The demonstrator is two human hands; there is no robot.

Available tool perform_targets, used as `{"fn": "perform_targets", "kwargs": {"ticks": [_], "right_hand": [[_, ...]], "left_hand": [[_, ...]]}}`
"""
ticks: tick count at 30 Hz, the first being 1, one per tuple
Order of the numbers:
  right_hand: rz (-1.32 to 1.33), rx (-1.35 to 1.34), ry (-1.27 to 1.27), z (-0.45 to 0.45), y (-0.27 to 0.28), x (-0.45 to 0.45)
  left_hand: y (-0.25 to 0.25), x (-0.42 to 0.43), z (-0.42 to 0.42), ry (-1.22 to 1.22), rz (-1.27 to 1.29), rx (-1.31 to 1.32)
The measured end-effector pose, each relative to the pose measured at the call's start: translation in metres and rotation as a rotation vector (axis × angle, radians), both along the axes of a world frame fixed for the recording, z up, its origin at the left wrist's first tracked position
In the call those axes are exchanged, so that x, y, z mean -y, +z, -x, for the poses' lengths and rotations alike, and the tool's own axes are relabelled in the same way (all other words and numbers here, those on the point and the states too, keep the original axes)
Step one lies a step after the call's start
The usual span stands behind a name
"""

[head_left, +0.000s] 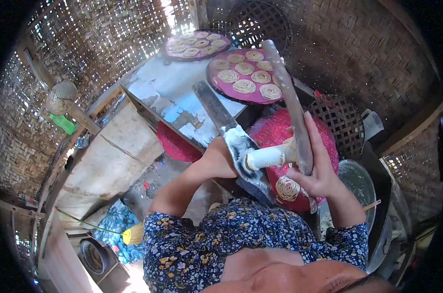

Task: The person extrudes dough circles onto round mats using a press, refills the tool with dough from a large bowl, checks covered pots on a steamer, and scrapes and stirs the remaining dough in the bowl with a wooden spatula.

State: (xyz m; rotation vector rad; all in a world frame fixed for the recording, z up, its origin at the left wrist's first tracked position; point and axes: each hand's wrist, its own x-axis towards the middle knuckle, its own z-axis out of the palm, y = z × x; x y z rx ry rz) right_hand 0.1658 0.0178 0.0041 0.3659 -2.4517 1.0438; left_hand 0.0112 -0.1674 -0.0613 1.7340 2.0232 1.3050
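I hold a two-part wooden hand press smeared with white dough. My left hand (pixel 220 158) grips its lower board (pixel 214 107), beside the dough-coated opening. My right hand (pixel 319 168) holds the upper handle (pixel 291 97), with the fingers along its far side and the thumb near its lower end. Between the two parts stands a white cylinder (pixel 272 155), one end at the opening. Below the press lies a pink-covered round tray (pixel 324 139), partly hidden, with a noodle coil (pixel 287 188) near its front edge.
Two round pink trays, one nearer (pixel 221 78) and one farther (pixel 170 46), carry several noodle coils on a worn table (pixel 167 83). A basin (pixel 360 180) with whitish contents stands at right. A woven basket (pixel 343 117) and a mug (pixel 373 123) are behind it.
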Motion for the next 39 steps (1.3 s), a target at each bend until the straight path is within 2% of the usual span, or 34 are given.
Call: {"fn": "perform_targets", "kwargs": {"ticks": [2,3,5,7,11,13,14,15,16,17,18,19,20,21,22,23,24,25,27,29,32,33,34,36,39], "right_hand": [[-0.280,-0.078,-0.009,-0.003,0.017,0.007],[-0.290,-0.113,-0.014,-0.005,0.015,0.010],[-0.311,-0.129,-0.017,-0.009,0.010,0.013],[-0.318,-0.181,-0.021,-0.011,0.004,0.016],[-0.350,-0.133,-0.141,-0.013,-0.013,0.015],[-0.329,-0.070,-0.108,-0.013,-0.009,0.007],[-0.317,-0.039,-0.093,-0.013,-0.006,0.004],[-0.110,0.061,-0.069,-0.013,-0.005,-0.006],[0.223,0.291,0.071,-0.013,-0.009,-0.020],[0.569,0.505,0.134,-0.014,-0.013,-0.033],[0.725,0.878,0.209,-0.024,-0.019,-0.057],[0.880,0.877,0.237,-0.029,-0.038,-0.056],[0.925,0.849,0.317,-0.038,-0.044,-0.054],[0.972,0.822,0.398,-0.046,-0.046,-0.048],[1.044,0.891,0.476,-0.049,-0.042,-0.044],[1.118,0.957,0.554,-0.049,-0.040,-0.041],[1.191,1.022,0.633,-0.050,-0.039,-0.039],[1.191,1.080,0.724,-0.054,-0.050,-0.044],[1.345,1.177,0.737,-0.047,-0.029,-0.036],[1.348,1.229,0.581,-0.050,-0.015,-0.040],[1.198,1.209,0.452,-0.061,-0.024,-0.060],[1.112,1.164,0.402,-0.063,-0.025,-0.060],[1.169,0.997,0.643,-0.062,-0.038,-0.069],[1.188,1.041,0.390,-0.062,-0.038,-0.075],[1.049,1.019,0.176,-0.065,-0.064,-0.093]], "left_hand": [[-0.008,-0.009,-0.003,0.068,-0.131,0.013],[-0.014,-0.015,-0.001,0.084,-0.185,0.025],[-0.016,-0.017,-0.003,0.038,-0.080,0.142],[-0.007,-0.021,-0.009,0.048,-0.005,0.135],[0.001,-0.039,-0.016,0.045,0.022,0.168],[-0.009,-0.048,-0.011,0.047,0.066,0.135],[-0.013,-0.052,-0.009,0.033,-0.005,0.143],[-0.017,-0.058,-0.007,0.020,-0.074,0.148],[-0.017,-0.063,-0.006,0.007,-0.145,0.152],[-0.012,-0.068,-0.007,0.035,-0.304,0.020],[-0.006,-0.069,-0.006,0.019,-0.306,0.060],[-0.001,-0.067,0.000,-0.181,-0.271,0.291],[0.007,-0.062,0.010,-0.380,-0.232,0.517],[0.026,-0.057,0.024,-0.503,-0.051,0.807],[0.047,-0.057,0.025,-0.729,-0.287,1.068],[0.060,-0.069,0.029,-0.820,-0.565,1.154],[0.078,-0.078,0.032,-1.119,-0.712,1.160],[0.095,-0.086,0.023,-1.318,-0.766,1.005],[0.109,-0.089,0.015,-1.498,-0.818,0.841],[0.104,-0.095,0.019,-1.445,-0.774,0.883],[0.081,-0.104,0.021,-1.140,-0.794,1.068],[0.069,-0.105,0.030,-0.959,-0.781,1.076],[0.055,-0.109,0.038,-0.777,-0.763,1.078],[0.019,-0.127,0.053,-0.705,-0.828,1.258],[-0.015,-0.130,0.073,-0.833,-0.824,1.537]]}}
